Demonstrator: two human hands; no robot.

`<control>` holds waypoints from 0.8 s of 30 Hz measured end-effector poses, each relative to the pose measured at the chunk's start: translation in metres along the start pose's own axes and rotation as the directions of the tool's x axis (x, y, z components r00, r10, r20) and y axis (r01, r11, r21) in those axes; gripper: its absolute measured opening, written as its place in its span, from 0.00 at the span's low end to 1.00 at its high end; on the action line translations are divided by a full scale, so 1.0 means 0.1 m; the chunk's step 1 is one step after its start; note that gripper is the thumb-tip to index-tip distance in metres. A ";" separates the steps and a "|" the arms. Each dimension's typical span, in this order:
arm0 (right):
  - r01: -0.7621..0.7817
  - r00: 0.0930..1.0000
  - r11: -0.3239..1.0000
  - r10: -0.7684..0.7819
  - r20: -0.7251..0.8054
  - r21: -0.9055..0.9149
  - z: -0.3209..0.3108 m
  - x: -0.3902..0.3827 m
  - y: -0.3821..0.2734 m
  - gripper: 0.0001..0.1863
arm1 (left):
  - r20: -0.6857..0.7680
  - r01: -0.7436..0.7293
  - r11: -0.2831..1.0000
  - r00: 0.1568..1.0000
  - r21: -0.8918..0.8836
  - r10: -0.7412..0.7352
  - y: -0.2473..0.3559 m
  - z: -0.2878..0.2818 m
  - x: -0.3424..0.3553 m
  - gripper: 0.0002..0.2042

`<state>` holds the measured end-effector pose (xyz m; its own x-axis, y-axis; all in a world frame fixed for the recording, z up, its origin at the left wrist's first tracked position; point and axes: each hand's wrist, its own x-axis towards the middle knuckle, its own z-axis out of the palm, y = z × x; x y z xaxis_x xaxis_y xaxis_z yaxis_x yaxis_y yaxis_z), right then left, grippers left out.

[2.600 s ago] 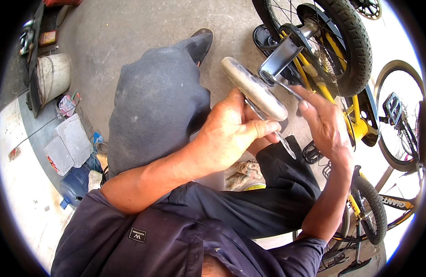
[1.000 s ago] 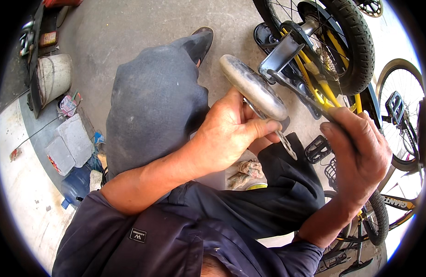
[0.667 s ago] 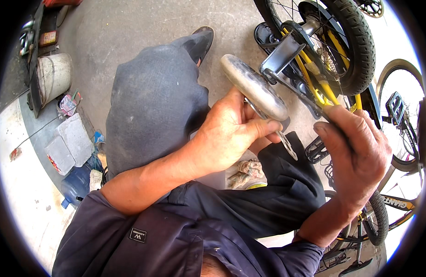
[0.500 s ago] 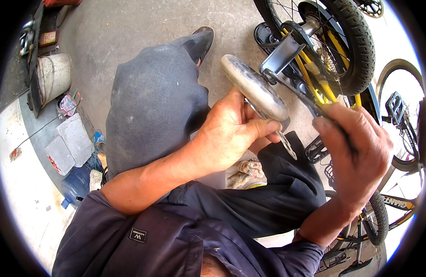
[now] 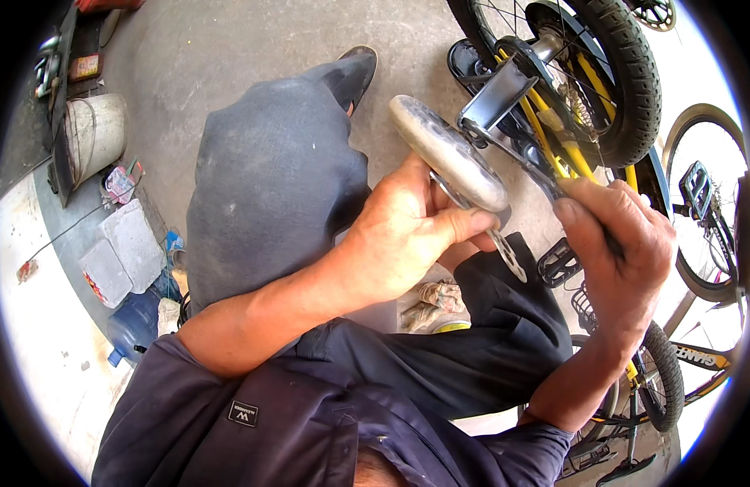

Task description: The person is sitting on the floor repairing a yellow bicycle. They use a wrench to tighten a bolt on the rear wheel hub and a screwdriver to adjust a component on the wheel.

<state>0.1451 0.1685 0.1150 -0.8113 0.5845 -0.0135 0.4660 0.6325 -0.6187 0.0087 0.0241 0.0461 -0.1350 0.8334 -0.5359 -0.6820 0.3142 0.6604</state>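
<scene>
A small training wheel (image 5: pixel 448 150) with a worn whitish rim is tilted in front of me, over the gap between my knees. My left hand (image 5: pixel 403 227) is closed on it from below, with the thumb pressed on a flat slotted metal plate (image 5: pixel 509 256) that sticks out under the wheel. My right hand (image 5: pixel 622 231) grips the handle of a dark wrench (image 5: pixel 521 158). The wrench's far end reaches the middle of the wheel; its exact seat there is partly hidden. Right beside that end is a grey channel-shaped metal bracket (image 5: pixel 495 96).
A yellow-framed bicycle with a knobby tyre (image 5: pixel 635 89) lies close at the upper right. Other bicycles, one with a pedal (image 5: pixel 696 191), stand along the right. A whitish bucket (image 5: pixel 96 136), grey slabs (image 5: pixel 131 247) and a blue water jug (image 5: pixel 135 325) are at the left. A crumpled rag (image 5: pixel 436 304) lies between my legs.
My right hand has shifted slightly to the left with the wrench. The slotted plate's end has moved a little to the right; my left hand keeps its hold.
</scene>
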 end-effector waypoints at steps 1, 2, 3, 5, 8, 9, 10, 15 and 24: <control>-0.013 1.000 1.000 0.013 0.001 0.018 0.01 0.01 0.01 0.08 | 0.010 0.013 1.000 1.000 -0.011 -0.013 0.01 0.00 0.00 0.18; -0.027 1.000 0.999 0.027 0.003 0.035 0.01 0.01 0.02 0.08 | 0.013 0.008 1.000 1.000 -0.011 -0.008 0.00 0.00 0.00 0.18; -0.033 0.999 0.999 0.032 0.020 0.042 0.01 0.01 0.03 0.08 | 0.016 0.002 1.000 1.000 -0.011 -0.002 -0.01 -0.01 0.00 0.18; -0.045 0.998 0.997 0.042 0.055 0.055 -0.01 0.02 0.06 0.08 | 0.018 -0.002 1.000 1.000 -0.004 0.002 -0.01 -0.01 0.00 0.17; -0.067 0.993 0.996 0.061 0.102 0.055 -0.01 0.02 0.12 0.09 | 0.017 0.004 1.000 1.000 0.006 -0.005 0.00 -0.02 -0.02 0.15; -0.066 0.992 0.996 0.059 0.113 0.064 -0.01 0.02 0.14 0.09 | 0.021 0.009 1.000 1.000 0.003 -0.009 0.00 -0.02 -0.01 0.15; -0.065 0.991 0.995 0.056 0.123 0.073 -0.01 0.02 0.16 0.09 | 0.025 0.014 1.000 1.000 0.000 -0.014 0.00 -0.02 -0.01 0.15; -0.101 0.985 0.989 0.084 0.149 0.112 0.03 0.00 0.20 0.10 | 0.015 -0.046 0.996 0.999 0.070 0.045 -0.03 -0.03 0.00 0.16; -0.196 0.966 0.969 0.165 0.198 0.150 0.06 -0.03 0.23 0.11 | 0.011 -0.019 1.000 1.000 0.025 0.018 0.02 -0.01 -0.01 0.15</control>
<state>0.1566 0.1782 0.0960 -0.7770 0.5682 -0.2708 0.5576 0.4219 -0.7149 0.0064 0.0234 0.0477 -0.1394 0.8442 -0.5176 -0.6614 0.3097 0.6831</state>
